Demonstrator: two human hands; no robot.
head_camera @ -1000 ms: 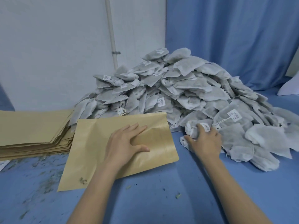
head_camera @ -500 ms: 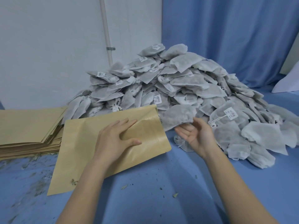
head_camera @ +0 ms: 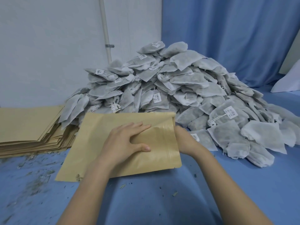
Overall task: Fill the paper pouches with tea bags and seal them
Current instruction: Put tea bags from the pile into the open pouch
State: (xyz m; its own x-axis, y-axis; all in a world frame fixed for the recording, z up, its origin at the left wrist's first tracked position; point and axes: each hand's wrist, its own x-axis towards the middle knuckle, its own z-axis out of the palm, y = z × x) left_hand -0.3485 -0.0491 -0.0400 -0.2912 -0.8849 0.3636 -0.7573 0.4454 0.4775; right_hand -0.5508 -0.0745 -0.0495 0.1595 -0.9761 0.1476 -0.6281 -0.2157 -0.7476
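Note:
A brown paper pouch lies flat on the blue table, its open mouth facing right. My left hand rests on top of it, thumb and fingers gripping the upper sheet and lifting the mouth open. My right hand is pushed into that mouth from the right; its fingers are hidden inside, so whether they hold a tea bag is unclear. A big heap of grey-white tea bags with small labels sits just behind and to the right of the pouch.
A stack of flat brown pouches lies at the left, against the white wall. Loose tea crumbs litter the table's left front. A blue curtain hangs behind the heap, and a white sheet lies at far right.
My right hand took a tea bag from the heap's front and moved left into the pouch mouth. My left hand stayed on the pouch and raised its top sheet.

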